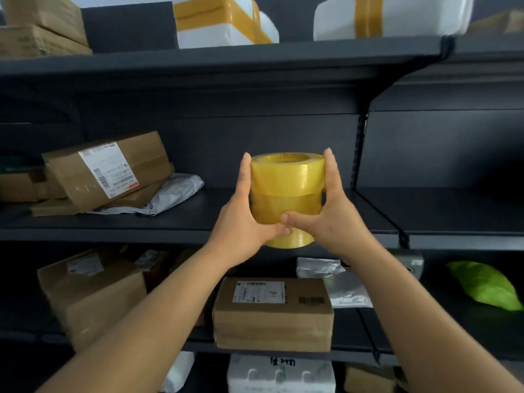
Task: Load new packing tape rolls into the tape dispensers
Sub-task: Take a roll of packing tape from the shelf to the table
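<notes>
A stack of yellow packing tape rolls stands upright between my two hands, held in front of the middle shelf. My left hand grips the stack's left side, fingers up along the top roll and thumb across the front. On the right side my right hand grips it the same way, and the two thumbs meet at the front. No tape dispenser is in view.
Dark metal shelving fills the view. Cardboard parcels and a grey mailer bag lie on the middle shelf at left. Below sit a labelled box, another box, silver bags and a green bag. Taped white foam boxes stand on top.
</notes>
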Motion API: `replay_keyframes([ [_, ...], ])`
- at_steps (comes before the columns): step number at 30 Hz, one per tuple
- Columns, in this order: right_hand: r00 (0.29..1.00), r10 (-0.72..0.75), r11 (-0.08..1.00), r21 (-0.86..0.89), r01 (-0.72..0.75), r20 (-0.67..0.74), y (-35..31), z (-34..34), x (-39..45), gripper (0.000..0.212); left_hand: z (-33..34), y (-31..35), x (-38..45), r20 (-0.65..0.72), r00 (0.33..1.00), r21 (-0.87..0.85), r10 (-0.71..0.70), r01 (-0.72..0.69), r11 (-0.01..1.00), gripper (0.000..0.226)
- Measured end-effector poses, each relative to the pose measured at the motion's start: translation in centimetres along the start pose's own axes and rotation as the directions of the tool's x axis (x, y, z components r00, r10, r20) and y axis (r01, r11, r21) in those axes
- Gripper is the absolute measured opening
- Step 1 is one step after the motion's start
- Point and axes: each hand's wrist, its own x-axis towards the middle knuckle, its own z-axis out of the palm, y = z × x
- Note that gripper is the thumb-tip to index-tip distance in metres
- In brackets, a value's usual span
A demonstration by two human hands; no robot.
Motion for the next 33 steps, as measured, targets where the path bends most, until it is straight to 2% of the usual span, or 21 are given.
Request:
replay_keyframes([
  [8,0.989,0.089,0.995,-0.033,-0.093,-0.119,-3.0,-1.8,-12.1,0.124,0.5,4.0,-9.2,0.149,0.986,-0.11,0.075,-0.059,0.992,0.132],
  [14,0.953,0.182,0.979,-0.05,-0.2,-0.242,-4.4,-4.8,-21.3,0.125,3.2,7.9,-15.4,0.274,0.953,-0.201,0.132,-0.077,0.977,0.131],
  [25,0.824,0.262,0.937,-0.07,-0.341,-0.503,-4.4,-13.6,-36.9,0.123,12.8,16.5,-24.8,0.478,0.828,-0.383,0.294,-0.104,0.918,0.127],
  [28,0.787,0.275,0.936,-0.033,-0.35,-0.552,-4.1,-16.4,-41.2,0.122,16.0,19.1,-27.6,0.539,0.781,-0.427,0.317,-0.072,0.902,0.125],
  [33,0.722,0.289,0.896,-0.088,-0.435,-0.628,-3.7,-22.1,-49.4,0.121,22.2,24.3,-33.1,0.615,0.707,-0.478,0.348,-0.016,0.878,0.126],
])
